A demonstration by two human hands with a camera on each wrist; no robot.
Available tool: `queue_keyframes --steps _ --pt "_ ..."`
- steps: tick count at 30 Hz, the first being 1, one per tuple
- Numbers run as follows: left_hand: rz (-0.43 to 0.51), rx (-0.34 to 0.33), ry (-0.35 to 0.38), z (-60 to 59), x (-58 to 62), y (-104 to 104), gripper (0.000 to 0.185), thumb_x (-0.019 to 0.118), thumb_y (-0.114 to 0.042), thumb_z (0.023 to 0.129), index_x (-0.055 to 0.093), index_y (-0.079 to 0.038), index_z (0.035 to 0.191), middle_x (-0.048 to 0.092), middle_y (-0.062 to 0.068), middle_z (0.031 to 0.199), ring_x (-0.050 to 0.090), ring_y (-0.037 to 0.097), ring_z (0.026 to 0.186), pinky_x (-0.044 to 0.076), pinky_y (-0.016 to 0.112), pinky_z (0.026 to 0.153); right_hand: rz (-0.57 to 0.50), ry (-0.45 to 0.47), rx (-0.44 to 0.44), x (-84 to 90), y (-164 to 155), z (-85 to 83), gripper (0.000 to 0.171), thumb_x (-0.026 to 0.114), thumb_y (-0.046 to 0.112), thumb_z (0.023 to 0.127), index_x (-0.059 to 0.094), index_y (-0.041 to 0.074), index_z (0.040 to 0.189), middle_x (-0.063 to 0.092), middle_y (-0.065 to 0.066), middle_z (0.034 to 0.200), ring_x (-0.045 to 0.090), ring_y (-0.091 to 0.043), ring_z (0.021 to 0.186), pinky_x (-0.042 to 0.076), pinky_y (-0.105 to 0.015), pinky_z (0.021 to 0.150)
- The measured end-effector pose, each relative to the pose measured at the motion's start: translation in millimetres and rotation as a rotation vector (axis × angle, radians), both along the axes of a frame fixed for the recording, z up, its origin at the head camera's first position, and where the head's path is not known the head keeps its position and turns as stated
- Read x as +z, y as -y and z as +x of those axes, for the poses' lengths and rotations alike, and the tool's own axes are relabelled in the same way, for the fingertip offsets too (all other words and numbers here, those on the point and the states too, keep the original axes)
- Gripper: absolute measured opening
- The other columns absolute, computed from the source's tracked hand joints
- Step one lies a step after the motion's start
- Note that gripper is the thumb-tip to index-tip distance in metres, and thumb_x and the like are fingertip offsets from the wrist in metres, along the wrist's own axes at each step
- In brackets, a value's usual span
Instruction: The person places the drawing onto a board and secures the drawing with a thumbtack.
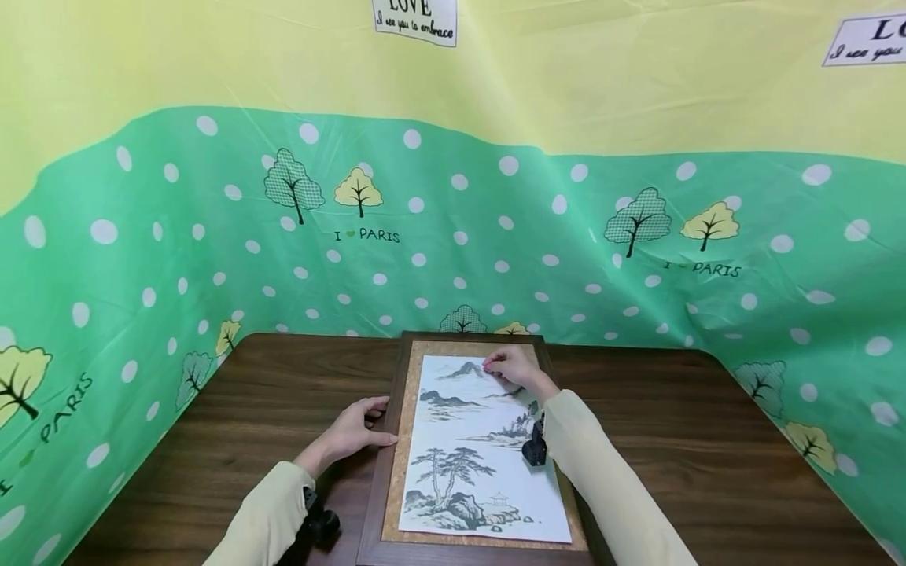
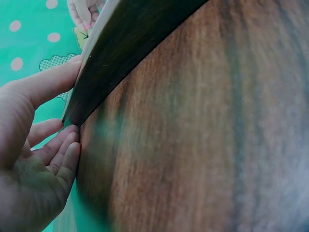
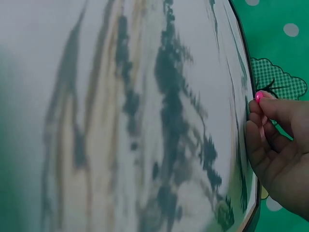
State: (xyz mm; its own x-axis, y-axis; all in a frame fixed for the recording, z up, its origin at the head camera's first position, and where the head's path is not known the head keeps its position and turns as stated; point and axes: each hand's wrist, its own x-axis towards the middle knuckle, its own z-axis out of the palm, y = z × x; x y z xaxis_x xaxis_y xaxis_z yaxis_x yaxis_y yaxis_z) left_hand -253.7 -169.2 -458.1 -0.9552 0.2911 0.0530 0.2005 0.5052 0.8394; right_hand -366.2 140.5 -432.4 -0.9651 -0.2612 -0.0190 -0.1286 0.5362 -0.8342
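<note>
A framed landscape painting (image 1: 481, 440) lies flat on the dark wooden table (image 1: 708, 456), its long axis running near to far and its far edge close to the green dotted backdrop (image 1: 566, 236). The frame (image 1: 385, 472) is dark wood with a tan cork-like mat around a white sheet printed with ink mountains, pines and a small pavilion. The left hand (image 1: 354, 431) rests on the table at the left side of the frame, fingers relaxed and nearly straight; in the left wrist view the thumb (image 2: 48, 82) lies against the frame's upper edge and the fingertips (image 2: 67, 145) touch its side wall, with no grip closed around it. The right hand (image 1: 511, 368) sits over the far part of the sheet, near the painted mountain peak, fingers curled. In the right wrist view its thumb and forefinger pinch a small pink object (image 3: 259, 96) at the sheet's surface; the object is too small to identify. A dark wrist-mounted device (image 1: 534, 444) hangs under the right sleeve above the painting, and another (image 1: 318, 523) sits under the left sleeve at the near table edge. White signs (image 1: 415, 20) are fixed to the yellow upper backdrop.
</note>
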Motion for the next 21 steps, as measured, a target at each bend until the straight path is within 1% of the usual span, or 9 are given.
queue_keyframes --steps 4,7,11,13,18,21 --pt "0.006 0.004 -0.003 -1.5 -2.0 0.2 0.070 0.078 -0.015 0.071 0.045 0.006 0.129 0.053 0.018 0.118 0.049 0.031 0.104 0.045 0.042 0.081 0.047 -0.025 0.015 -1.0 3.4 -3.2 0.015 0.057 0.004 0.087 0.067 -0.006 0.093 0.061 -0.008 0.078 0.043 -0.011 0.054 0.038 -0.025 0.051" --pt "0.009 0.002 -0.004 -2.3 -4.2 0.8 0.070 0.077 -0.016 0.071 0.044 0.006 0.129 0.053 0.018 0.119 0.049 0.031 0.104 0.045 0.042 0.082 0.061 -0.035 0.029 -2.8 5.1 -6.4 0.015 0.056 0.003 0.088 0.067 -0.006 0.092 0.061 -0.008 0.074 0.040 -0.011 0.050 0.036 -0.024 0.049" --pt "0.008 -0.003 0.003 -2.8 -6.6 1.5 0.071 0.077 -0.019 0.072 0.044 0.005 0.130 0.052 0.018 0.120 0.049 0.030 0.105 0.044 0.041 0.083 0.088 -0.042 0.012 -4.7 8.1 -10.6 0.013 0.058 0.003 0.087 0.069 -0.004 0.087 0.059 -0.006 0.067 0.037 -0.010 0.045 0.034 -0.024 0.047" --pt "0.009 -0.003 0.002 -2.7 -6.8 1.7 0.071 0.077 -0.019 0.072 0.044 0.005 0.130 0.052 0.017 0.120 0.049 0.030 0.105 0.044 0.041 0.084 0.099 -0.042 -0.004 -5.0 9.6 -12.2 0.013 0.059 0.004 0.086 0.070 -0.003 0.084 0.059 -0.004 0.066 0.036 -0.009 0.044 0.033 -0.023 0.047" --pt "0.022 0.000 -0.007 -2.7 -6.4 2.0 0.070 0.077 -0.017 0.072 0.045 0.006 0.129 0.053 0.018 0.119 0.049 0.030 0.105 0.044 0.042 0.084 0.069 -0.005 -0.036 -4.0 12.5 -13.9 0.015 0.057 0.002 0.085 0.068 -0.005 0.079 0.059 -0.003 0.064 0.033 -0.008 0.042 0.032 -0.023 0.045" --pt "0.044 -0.006 -0.008 -2.6 -5.2 2.2 0.069 0.077 -0.015 0.072 0.044 0.008 0.128 0.053 0.019 0.119 0.049 0.032 0.105 0.043 0.044 0.084 0.053 0.016 -0.056 -2.3 14.3 -13.3 0.015 0.057 0.001 0.084 0.068 -0.006 0.079 0.058 -0.004 0.063 0.033 -0.008 0.041 0.032 -0.022 0.044"
